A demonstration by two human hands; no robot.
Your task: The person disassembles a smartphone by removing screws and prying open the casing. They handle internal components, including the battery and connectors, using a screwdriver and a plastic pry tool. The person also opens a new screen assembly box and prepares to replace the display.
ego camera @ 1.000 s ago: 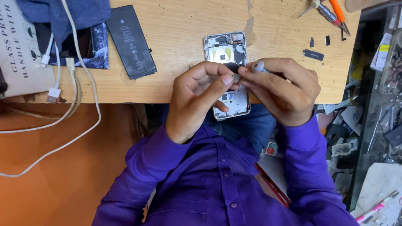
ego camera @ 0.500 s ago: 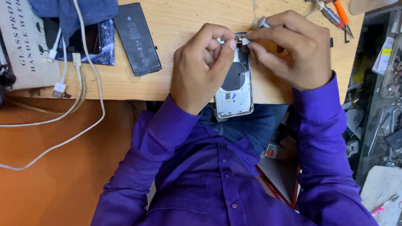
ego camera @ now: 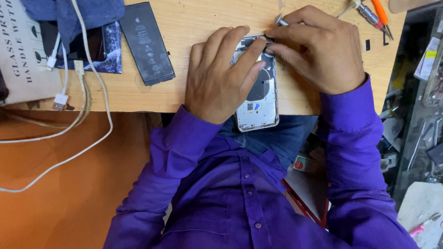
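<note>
An opened phone housing lies on the wooden table, its near end hanging over the table's front edge. My left hand rests flat on the housing and presses it down, fingers reaching its far end. My right hand grips a small silver tool with its tip at the housing's top corner, where both hands' fingertips meet.
A black phone battery lies to the left. White cables trail off the table edge. A blue cloth and a box sit at far left. Screwdrivers lie at the top right. A cluttered shelf stands right.
The housing has gone from being held up in both hands above the table edge to lying on the table. My left hand now presses flat on it; the right keeps the tool at its top.
</note>
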